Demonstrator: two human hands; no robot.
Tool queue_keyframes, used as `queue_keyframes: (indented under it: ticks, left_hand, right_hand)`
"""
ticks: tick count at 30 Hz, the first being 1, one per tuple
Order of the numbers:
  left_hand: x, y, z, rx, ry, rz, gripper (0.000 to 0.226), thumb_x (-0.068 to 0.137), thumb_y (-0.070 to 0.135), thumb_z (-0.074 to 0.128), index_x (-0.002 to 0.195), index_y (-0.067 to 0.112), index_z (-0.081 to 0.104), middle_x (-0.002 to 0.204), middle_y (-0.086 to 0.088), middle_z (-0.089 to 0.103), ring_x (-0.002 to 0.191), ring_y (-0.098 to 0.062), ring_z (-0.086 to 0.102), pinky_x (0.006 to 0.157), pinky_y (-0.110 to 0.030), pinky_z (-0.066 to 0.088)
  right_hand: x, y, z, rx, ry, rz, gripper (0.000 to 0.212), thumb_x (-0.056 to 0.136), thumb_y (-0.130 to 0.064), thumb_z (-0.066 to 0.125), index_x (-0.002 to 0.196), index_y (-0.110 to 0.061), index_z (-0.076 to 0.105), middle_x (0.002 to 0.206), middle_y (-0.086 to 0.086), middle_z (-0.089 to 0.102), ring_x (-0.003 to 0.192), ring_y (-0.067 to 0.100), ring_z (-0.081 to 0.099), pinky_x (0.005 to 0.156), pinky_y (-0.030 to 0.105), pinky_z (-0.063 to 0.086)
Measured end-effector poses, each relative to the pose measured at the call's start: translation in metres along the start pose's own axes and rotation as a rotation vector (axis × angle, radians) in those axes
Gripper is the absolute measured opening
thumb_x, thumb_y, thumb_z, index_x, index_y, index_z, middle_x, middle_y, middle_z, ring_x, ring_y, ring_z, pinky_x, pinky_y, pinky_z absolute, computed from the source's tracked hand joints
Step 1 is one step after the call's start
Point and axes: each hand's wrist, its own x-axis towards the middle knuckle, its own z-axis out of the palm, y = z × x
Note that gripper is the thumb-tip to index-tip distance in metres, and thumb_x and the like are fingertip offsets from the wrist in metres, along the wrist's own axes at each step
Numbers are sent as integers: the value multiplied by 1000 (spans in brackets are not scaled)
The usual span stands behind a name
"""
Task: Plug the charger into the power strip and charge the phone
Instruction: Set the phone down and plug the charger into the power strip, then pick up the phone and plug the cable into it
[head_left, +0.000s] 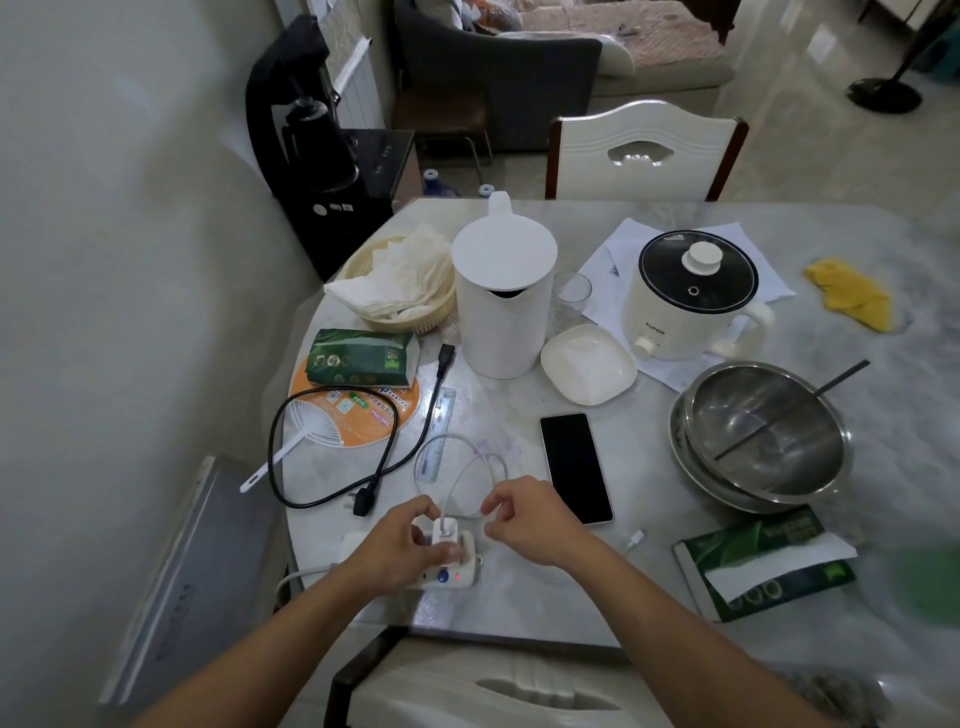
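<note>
A white power strip (457, 576) lies at the table's near edge, a red light lit beside its blue button. A white charger (445, 531) stands in the strip. My left hand (400, 545) grips the charger from the left. My right hand (530, 519) pinches the white cable (457, 467), which loops away behind the charger. The cable's free plug end (635, 538) lies on the table to the right. A black phone (575, 466) lies face up, just right of my right hand.
A black power cord (332, 457) coils at left near a paper fan (358, 410). Behind stand a white kettle (501, 291), a square dish (587, 370) and a cream cooker (693, 293). Steel bowls (763, 431) and a green tissue pack (763, 561) sit at right.
</note>
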Motion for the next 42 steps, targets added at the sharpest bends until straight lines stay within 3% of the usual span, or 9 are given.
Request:
queue_keyframes:
  ticks: [10,14,19,23,27,30,34,39,42]
  left_hand:
    - [-1,1,-7,115,-10,-55,43,73,40,83,90,21,48,46,6,58,38,-2,48,46,-20,37]
    - [-7,0,-6,345,173,-111,55,59,64,79,77,23,48,67,6,57,58,-9,52,55,-27,40]
    - [-19,18,-2,557,228,8,54,51,64,77,67,25,44,66,6,57,63,-14,55,55,-30,39]
    - [-29,22,-7,669,386,340,51,67,69,49,52,23,33,47,6,37,47,-11,39,47,-25,27]
    - [-33,26,8,616,492,809,42,74,44,60,47,19,39,39,2,40,34,-13,38,42,-20,23]
    - [-29,42,34,541,418,936,39,76,32,65,48,17,43,41,2,43,36,-12,38,39,-24,29]
    - [-21,67,69,520,286,758,28,82,34,61,60,18,57,52,1,57,49,-14,52,51,-26,40]
    - [9,93,98,375,81,271,22,85,24,57,83,11,75,65,4,64,73,-18,67,75,-31,54]
    - [33,91,111,367,-4,144,17,80,18,59,72,8,70,74,-6,67,76,-23,64,70,-30,50]
  right_hand:
    - [0,31,8,-148,-22,289,17,79,-14,61,83,2,67,84,16,70,83,30,69,73,35,59]
    - [-19,55,-6,-203,124,427,23,84,-10,54,67,-14,40,74,2,50,77,24,56,66,28,44]
    - [-37,83,-26,-247,260,519,14,89,-17,55,78,-14,47,86,5,58,74,22,61,62,29,47]
    - [-46,94,-32,-200,280,537,14,88,-19,59,81,-10,50,91,12,65,74,28,69,64,34,58]
    - [-49,100,-30,-134,288,569,21,87,-21,61,73,-8,52,86,15,68,69,30,69,63,37,61]
    - [-51,102,-28,-89,326,586,20,85,-16,60,70,-7,51,87,17,68,74,32,69,64,37,60]
    - [-54,101,-25,27,383,626,14,82,-15,60,87,-2,59,89,14,67,76,29,66,62,30,51]
    - [-56,97,-22,238,413,637,19,73,-22,70,66,-5,69,56,4,71,54,17,68,51,26,51]
    - [-54,99,-19,324,422,581,13,77,-8,66,65,-3,68,55,7,70,54,18,70,63,37,60]
